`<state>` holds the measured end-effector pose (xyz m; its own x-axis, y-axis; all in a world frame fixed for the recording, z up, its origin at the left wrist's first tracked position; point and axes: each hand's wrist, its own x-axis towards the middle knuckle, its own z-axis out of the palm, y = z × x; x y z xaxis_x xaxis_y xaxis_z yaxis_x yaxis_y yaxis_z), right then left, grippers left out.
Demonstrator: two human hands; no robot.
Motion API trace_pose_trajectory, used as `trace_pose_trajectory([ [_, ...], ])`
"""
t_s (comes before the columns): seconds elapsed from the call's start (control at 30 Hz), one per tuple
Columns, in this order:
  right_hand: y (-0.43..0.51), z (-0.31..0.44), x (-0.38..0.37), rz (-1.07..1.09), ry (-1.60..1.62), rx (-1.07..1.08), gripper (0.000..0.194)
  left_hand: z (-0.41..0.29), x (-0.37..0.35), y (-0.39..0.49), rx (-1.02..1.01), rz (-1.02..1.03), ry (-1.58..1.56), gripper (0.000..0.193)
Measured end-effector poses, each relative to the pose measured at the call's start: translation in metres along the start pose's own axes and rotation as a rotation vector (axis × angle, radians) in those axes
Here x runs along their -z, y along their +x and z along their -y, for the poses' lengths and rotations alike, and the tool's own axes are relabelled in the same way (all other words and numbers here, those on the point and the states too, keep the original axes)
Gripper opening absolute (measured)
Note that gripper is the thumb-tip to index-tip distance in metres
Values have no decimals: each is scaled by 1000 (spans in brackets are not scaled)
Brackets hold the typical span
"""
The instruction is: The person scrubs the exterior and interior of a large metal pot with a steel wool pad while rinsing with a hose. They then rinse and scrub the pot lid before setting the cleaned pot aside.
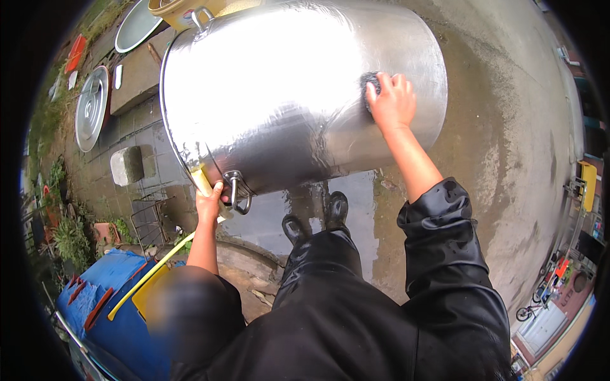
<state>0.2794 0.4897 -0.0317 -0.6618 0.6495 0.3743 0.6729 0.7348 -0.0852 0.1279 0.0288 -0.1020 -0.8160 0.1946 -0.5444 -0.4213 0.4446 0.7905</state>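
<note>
A large stainless steel stockpot [286, 157] lies on its side before me, its surface wet and shiny. My right hand [394, 102] presses a dark scouring pad [371, 85] against the pot's wall, towards its right end. At the left end my left hand [209, 202] is closed around a yellow hose [202, 183] beside the pot's rim. One loop handle [240, 197] of the pot is just right of that hand. A second loop handle [202, 20] shows at the upper left. Glare washes out the pot's upper side.
Black boots [337, 209] stand on wet ground with a puddle [352, 238]. To the left are a stone block [127, 165], a round metal lid [92, 109], and a wire rack [150, 219]. A yellow bucket [174, 14] sits behind the pot. A blue tarpaulin [107, 271] lies lower left.
</note>
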Motion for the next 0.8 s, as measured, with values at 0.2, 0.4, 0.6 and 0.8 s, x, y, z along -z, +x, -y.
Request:
trace_pose_trajectory([
  [0.2,17,-1,20,141,-67,-156,30,-2,-1,1,74,8,-20,27],
  [0.4,-34,-8,-7,41,-74,21,27,-1,-1,0,51,-16,-25,24],
  [0.6,-41,-49,-3,152,-233,-389,26,3,-4,-2,39,-36,-12,23],
  [0.8,-79,75,-21,23,89,296,36,-4,-2,0,18,-4,44,26],
])
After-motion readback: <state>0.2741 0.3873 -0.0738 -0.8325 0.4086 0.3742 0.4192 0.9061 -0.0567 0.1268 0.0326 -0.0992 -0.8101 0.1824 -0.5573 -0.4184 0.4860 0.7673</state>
